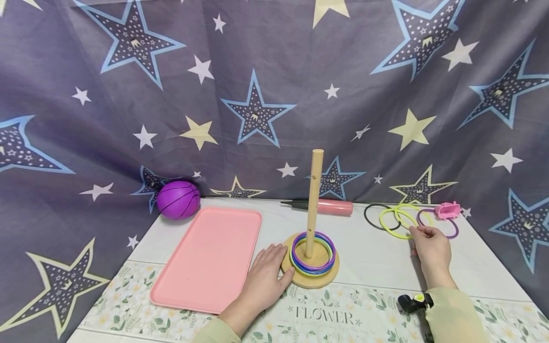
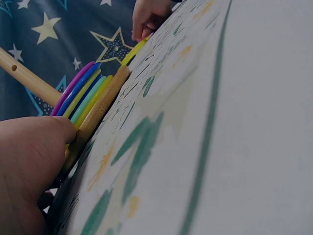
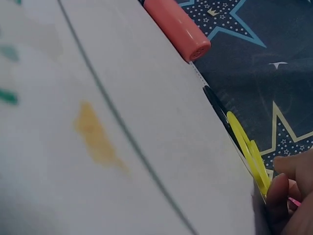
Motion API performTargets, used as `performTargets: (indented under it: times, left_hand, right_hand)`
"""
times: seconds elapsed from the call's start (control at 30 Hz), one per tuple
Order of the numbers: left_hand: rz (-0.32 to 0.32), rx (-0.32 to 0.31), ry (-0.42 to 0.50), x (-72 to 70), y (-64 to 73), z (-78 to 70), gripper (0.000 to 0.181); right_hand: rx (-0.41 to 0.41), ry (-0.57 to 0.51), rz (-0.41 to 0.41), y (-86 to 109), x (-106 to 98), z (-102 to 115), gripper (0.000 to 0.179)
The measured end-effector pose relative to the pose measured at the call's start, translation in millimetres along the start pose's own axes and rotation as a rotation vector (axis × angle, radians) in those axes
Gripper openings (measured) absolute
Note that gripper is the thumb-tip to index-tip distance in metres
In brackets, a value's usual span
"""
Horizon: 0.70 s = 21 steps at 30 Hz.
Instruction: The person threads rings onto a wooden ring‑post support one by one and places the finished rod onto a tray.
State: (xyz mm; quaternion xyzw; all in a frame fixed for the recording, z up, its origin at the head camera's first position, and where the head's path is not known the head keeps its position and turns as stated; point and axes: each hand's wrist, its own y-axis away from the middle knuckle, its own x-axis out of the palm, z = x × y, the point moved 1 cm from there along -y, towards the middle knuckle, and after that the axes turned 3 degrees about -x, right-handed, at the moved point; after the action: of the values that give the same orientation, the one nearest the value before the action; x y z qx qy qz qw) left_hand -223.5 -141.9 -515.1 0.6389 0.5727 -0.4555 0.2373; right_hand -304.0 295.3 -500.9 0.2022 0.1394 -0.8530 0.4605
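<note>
A wooden ring-toss stand (image 1: 315, 190) stands upright in the middle of the table, several coloured rings (image 1: 314, 272) stacked round its post, purple on top. My left hand (image 1: 267, 278) rests against the left side of its round base (image 1: 310, 283), fingers fairly straight and thumb at the edge; the left wrist view shows the thumb (image 2: 61, 129) beside the rings. Over at the right, my right hand (image 1: 432, 248) pinches the near edge of a yellow ring (image 1: 388, 232) with curled fingers. In the right wrist view that hand (image 3: 293, 191) partly hides the yellow rings (image 3: 249, 154).
Next to the right hand lie a black ring (image 1: 367, 220), a second yellow ring (image 1: 422, 209), a purple ring (image 1: 456, 231) and a pink plastic piece (image 1: 448, 210). A pink pump (image 1: 336, 207) lies behind the stand. Leftward are a pink tray (image 1: 210, 257) and a purple ball (image 1: 178, 200).
</note>
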Motion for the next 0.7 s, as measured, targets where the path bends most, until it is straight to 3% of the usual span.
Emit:
performTargets:
  times: [0.2, 0.7]
  left_hand:
    - [-0.003, 0.001, -0.001, 0.1, -0.2, -0.2, 0.064]
    - [-0.002, 0.002, 0.001, -0.9, 0.0, -1.5, 0.064]
  right_hand:
    - [-0.022, 0.058, 0.012, -5.1, -1.3, -1.0, 0.050]
    - [-0.037, 0.083, 0.063, -15.4, -1.0, -4.6, 0.039]
